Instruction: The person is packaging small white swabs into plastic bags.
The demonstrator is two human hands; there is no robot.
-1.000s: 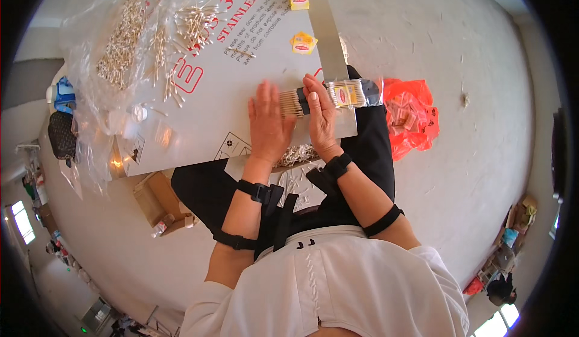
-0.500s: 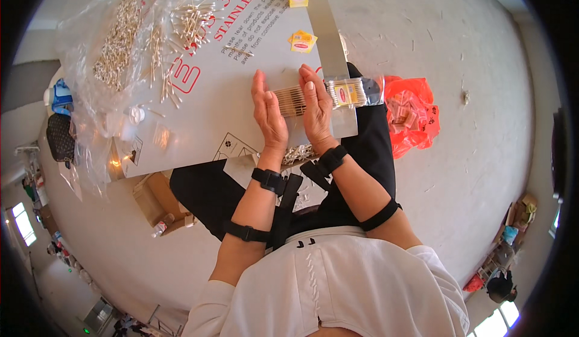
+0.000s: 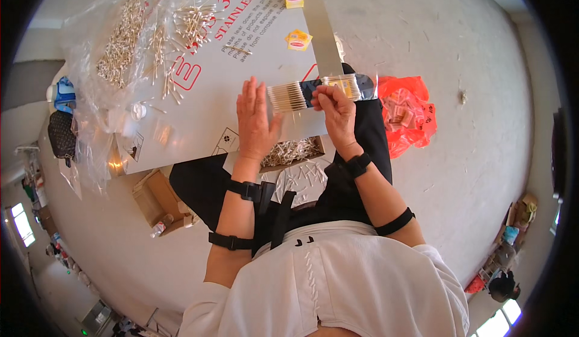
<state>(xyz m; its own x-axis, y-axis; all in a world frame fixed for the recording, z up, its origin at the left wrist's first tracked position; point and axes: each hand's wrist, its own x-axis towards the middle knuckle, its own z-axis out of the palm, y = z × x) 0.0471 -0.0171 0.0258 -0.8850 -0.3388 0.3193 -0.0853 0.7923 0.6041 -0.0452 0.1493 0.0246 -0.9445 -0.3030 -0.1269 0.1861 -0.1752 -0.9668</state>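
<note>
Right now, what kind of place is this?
Probably a little packing workshop, perhaps in somebody's room. Loose cotton swabs lie heaped on the table, a neat row of swabs sits near its edge, and small yellow cards lie close by.

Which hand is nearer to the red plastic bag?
The right. The right hand is to the left of the red plastic bag, apart from it; the left hand is farther left, beyond the row of cotton swabs.
</note>
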